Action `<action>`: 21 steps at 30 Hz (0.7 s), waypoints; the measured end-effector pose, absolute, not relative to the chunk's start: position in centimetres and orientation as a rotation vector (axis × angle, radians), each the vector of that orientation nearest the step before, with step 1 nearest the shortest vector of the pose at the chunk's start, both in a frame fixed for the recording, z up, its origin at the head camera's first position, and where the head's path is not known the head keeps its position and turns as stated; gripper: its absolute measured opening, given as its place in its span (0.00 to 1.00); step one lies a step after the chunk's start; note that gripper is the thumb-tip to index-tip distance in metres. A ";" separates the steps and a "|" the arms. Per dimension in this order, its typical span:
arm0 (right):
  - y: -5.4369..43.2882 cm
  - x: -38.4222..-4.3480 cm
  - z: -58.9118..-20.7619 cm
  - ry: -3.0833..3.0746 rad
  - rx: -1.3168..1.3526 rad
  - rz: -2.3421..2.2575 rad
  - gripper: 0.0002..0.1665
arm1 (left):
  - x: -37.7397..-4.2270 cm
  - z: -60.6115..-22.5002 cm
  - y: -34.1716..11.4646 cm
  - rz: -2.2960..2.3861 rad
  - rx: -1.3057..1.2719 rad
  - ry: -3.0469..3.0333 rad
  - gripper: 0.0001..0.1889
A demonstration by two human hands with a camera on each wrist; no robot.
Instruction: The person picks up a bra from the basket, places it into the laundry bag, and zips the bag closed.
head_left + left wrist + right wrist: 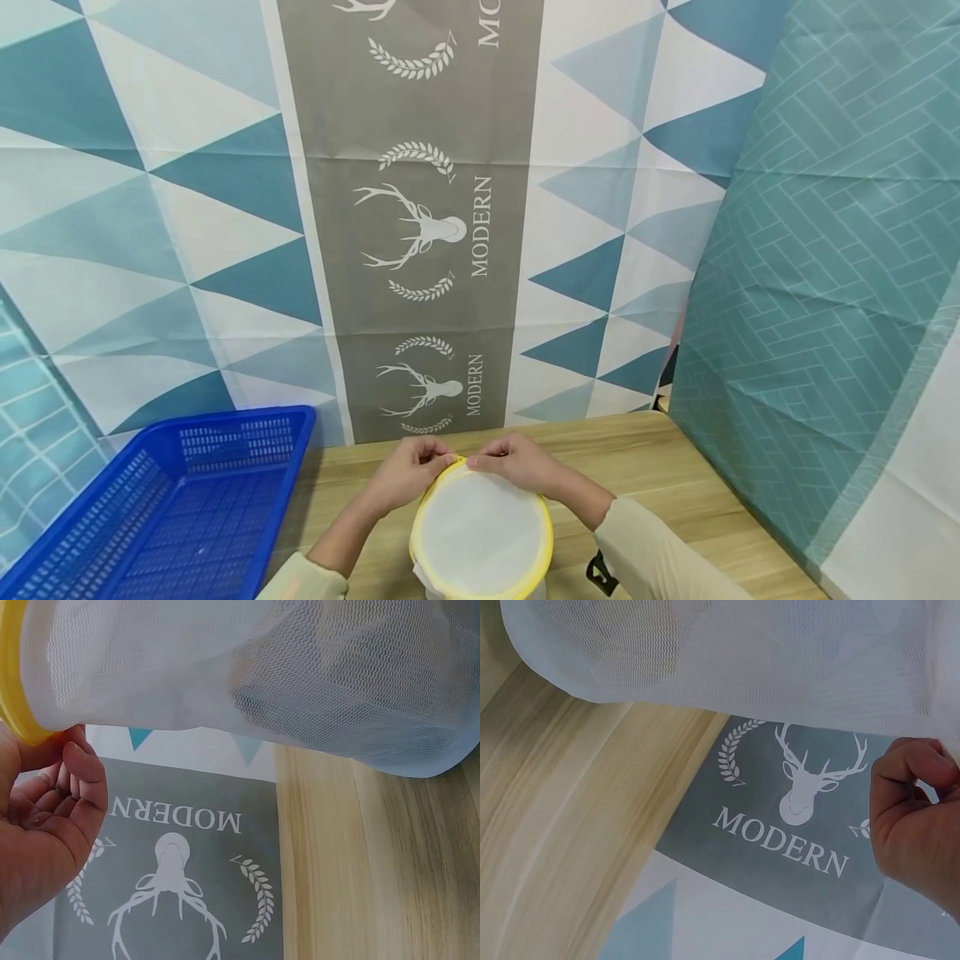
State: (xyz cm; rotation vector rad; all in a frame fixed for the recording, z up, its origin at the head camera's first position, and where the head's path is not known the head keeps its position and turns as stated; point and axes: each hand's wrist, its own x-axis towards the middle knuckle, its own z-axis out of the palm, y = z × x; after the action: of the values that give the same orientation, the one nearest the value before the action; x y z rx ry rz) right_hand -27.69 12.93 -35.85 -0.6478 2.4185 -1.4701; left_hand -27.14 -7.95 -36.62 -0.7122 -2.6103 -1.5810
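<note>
A round white mesh laundry bag [480,533] with a yellow-trimmed top stands upright on the wooden table. Both hands meet at the far side of its yellow rim [548,533]. My left hand [408,475] pinches the rim between thumb and forefinger; its other fingers curl loosely in the left wrist view. Close beside it, my right hand [521,465] pinches the same edge with thumb and bent forefinger. Through the mesh wall [315,682] in the left wrist view, a darker patch shows. The rim's gripped bit is mostly covered by fingertips.
A blue plastic basket [300,467] with slotted sides stands left of the bag. A small black object [602,573] lies by the right sleeve. Patterned cloth [600,208] hangs behind the wooden table [637,458], and a teal cloth [817,275] hangs at its right edge.
</note>
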 end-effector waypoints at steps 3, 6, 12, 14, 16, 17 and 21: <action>13.1 -27.6 -35.8 2.416 -0.656 -1.475 0.17 | -27.2 -36.7 -8.0 -1.570 -0.720 -2.618 0.10; 13.2 -27.6 -35.9 2.401 -0.661 -1.484 0.18 | -27.2 -36.7 -7.9 -1.558 -0.707 -2.632 0.09; 13.3 -27.6 -36.0 2.393 -0.672 -1.489 0.18 | -27.0 -36.6 -8.0 -1.542 -0.693 -2.637 0.09; 13.3 -27.6 -36.0 2.393 -0.674 -1.488 0.18 | -27.0 -36.6 -8.0 -1.536 -0.694 -2.638 0.09; 13.2 -27.6 -36.1 2.395 -0.678 -1.490 0.18 | -27.0 -36.6 -7.9 -1.534 -0.692 -2.640 0.09; 13.2 -27.6 -36.2 2.395 -0.679 -1.491 0.18 | -27.0 -36.7 -7.9 -1.534 -0.689 -2.642 0.09; 13.2 -27.7 -36.4 2.397 -0.676 -1.494 0.17 | -27.0 -36.7 -7.9 -1.542 -0.681 -2.646 0.09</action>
State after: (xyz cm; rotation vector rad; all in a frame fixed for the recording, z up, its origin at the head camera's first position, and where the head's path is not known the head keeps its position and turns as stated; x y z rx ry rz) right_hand -27.68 13.19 -36.36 -0.6759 2.3968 -1.4941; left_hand -27.01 -7.93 -36.74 -0.6806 -2.6460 -1.5420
